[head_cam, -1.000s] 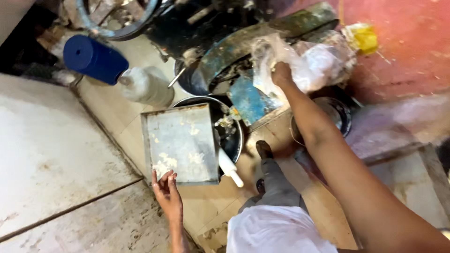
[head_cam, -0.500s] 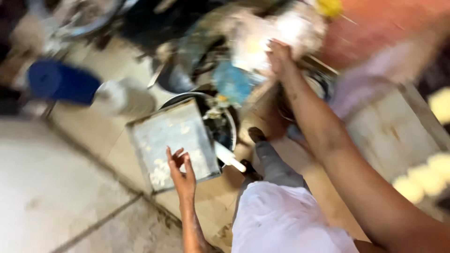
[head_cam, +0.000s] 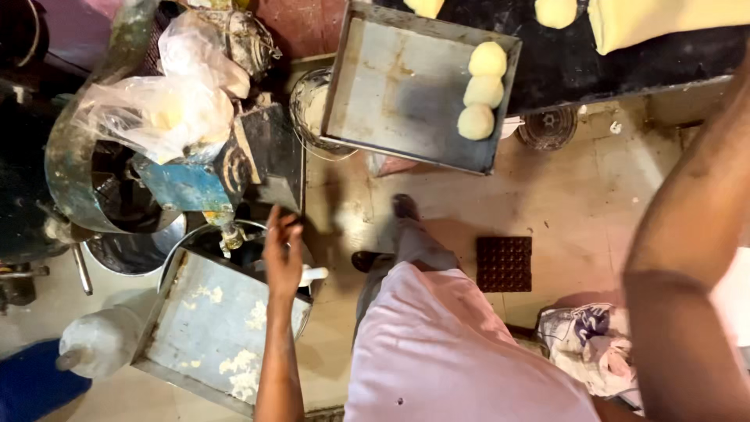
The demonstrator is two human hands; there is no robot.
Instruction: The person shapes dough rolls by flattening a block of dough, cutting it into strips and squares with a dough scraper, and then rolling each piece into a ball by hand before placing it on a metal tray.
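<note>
My left hand [head_cam: 283, 248] sits at the top right corner of the lower tray [head_cam: 211, 332], fingers loosely curled over that edge; I cannot tell whether they grip the tray or only touch it. The tray is a worn metal sheet with pale crumbs of dough stuck to it, lying tilted across a dark round pan [head_cam: 234, 238]. Just right of the hand, a white handle [head_cam: 312, 274] pokes out from under the tray's corner.

Of my right side I see only the forearm [head_cam: 687, 258], raised far right of the tray and running up out of view; the hand itself is out of view, so I cannot say how it is set.

Above the tray stands a blue machine [head_cam: 183, 184] with a curved metal guard, and a clear plastic bag [head_cam: 160, 109] rests on top of it. Left of the tray lies a white jug [head_cam: 98, 344], with a blue drum [head_cam: 31, 387] beyond it at the corner.

Up and to the right of the tray, a second tray [head_cam: 398, 86] juts off a dark table [head_cam: 625, 59], carrying three dough balls [head_cam: 484, 90] in a column along its right side. My legs and shoes [head_cam: 402, 207] stand right of the lower tray on a stained floor, near a dark square grate [head_cam: 504, 263]. A printed sack [head_cam: 594, 348] lies further right.
</note>
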